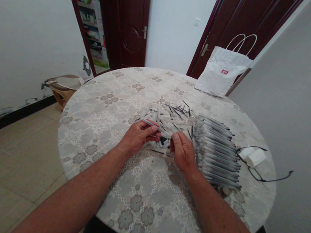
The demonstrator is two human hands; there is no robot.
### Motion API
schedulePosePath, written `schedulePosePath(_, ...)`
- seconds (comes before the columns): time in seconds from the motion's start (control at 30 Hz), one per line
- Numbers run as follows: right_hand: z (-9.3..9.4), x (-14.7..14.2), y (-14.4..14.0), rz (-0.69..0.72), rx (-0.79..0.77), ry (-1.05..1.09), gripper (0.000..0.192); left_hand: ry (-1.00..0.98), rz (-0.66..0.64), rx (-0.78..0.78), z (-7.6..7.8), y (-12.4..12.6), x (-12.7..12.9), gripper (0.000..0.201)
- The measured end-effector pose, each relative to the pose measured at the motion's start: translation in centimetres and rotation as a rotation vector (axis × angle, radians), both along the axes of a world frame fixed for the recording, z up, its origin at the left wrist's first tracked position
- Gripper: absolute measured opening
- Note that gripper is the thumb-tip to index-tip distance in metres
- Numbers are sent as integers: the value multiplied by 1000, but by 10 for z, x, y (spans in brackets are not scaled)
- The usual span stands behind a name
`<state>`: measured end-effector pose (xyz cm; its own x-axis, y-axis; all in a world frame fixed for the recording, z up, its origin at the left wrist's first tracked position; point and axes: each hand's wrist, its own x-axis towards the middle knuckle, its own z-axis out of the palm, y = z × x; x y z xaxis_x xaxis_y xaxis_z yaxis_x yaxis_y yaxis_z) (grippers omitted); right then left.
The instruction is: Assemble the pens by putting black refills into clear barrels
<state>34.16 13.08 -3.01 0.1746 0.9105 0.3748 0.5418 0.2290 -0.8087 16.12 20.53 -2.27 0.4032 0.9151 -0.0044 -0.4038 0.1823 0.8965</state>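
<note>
Pen-like stick (165,132), pale and slender, spans the gap between two bare hands above a round table, as I view the scene from a distance through the head camera. The left hand (139,135) pinches one end between thumb and fingers, while the right hand (182,150) grips the other end in the same fashion, knuckles toward the lens. I cannot tell whether the stick is one piece or two joined. Just beyond the fingers, near the middle of the table, lies a loose heap of pale tubes (158,111) and dark thin rods (178,112), scattered at many angles. To the right of the heap, I see a neat stack of grey pens (218,151) laid side by side, dark tips pointing right. A pair of glasses (255,173) rests by the stack with its arms unfolded, beside a small white object (256,158) that I cannot identify. A patterned tablecloth (98,119) with flower motifs covers the table. At the far right edge stands a white bag (222,72) bearing a red label, its handles upright. Dark red doors (124,16) flank a pale wall (176,24) behind, and a low stool (65,87) sits off to the left.
</note>
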Motion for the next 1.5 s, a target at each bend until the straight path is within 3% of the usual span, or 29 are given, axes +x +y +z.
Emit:
schedulePosePath(0.2, 3, 1, 2, 1, 63, -52, 24, 202, 7, 176, -2, 1, -2, 35)
schedulePosePath(0.37, 1, 7, 3, -214, 195, 41, 25, 660, 28, 690, -14, -3, 0, 20)
schedulePosePath(0.47, -1, 11, 5, -252, 227, 81, 25, 901, -37, 1019, -22, -8, 5, 23)
schedulePosePath(0.6, -1, 12, 6, -247, 227, 85, 24, 1112, -101, 1247, -25, -13, 12, 29)
schedulePosePath(0.9, 2, 13, 7, -262, 292, 27, 20, 1351, -25, 1327, -22, -16, 10, 27)
schedulePosePath(1.5, -2, 11, 8, -238, 301, -1, 20, 1439, -50, 1405, -19, -16, 9, 16)
